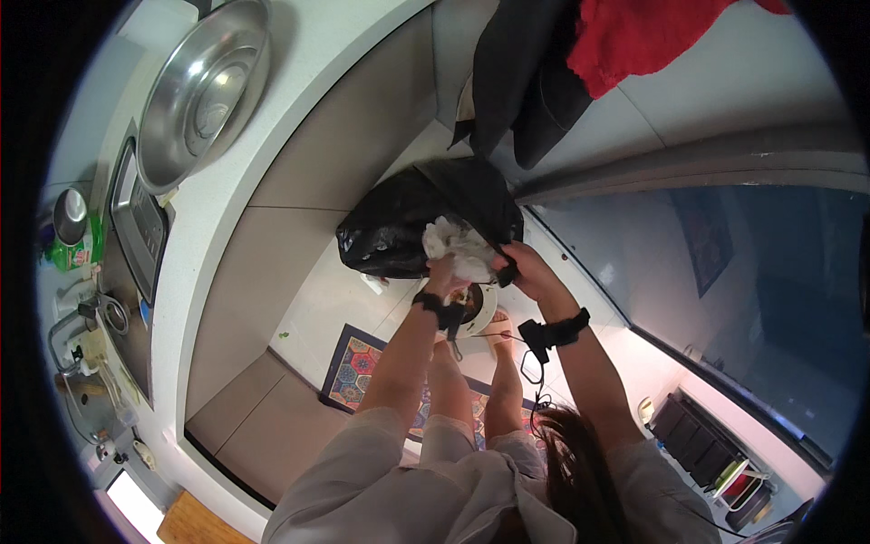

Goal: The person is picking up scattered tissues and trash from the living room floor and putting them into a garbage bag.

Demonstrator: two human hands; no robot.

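A full black garbage bag (394,217) sits on the floor in front of me. At its mouth a crumpled, whitish plastic bag (465,248) bulges out. My left hand (445,272) grips the near side of this white bag; some fingers are hidden. On the other side, my right hand (527,268) holds the gathered black rim of the garbage bag. Right below my hands stands a round white container (484,319) with dark contents and food scraps, partly covered by my left wrist. Black straps with dangling cords circle both wrists.
A patterned mat (357,367) lies under my feet, with cabinets (272,272) to the left. On the white counter (224,224) a steel basin (204,95) leans near the sink (139,224). Dark cloths (523,68) and a red towel (646,41) hang ahead. A glass panel (680,272) borders the right.
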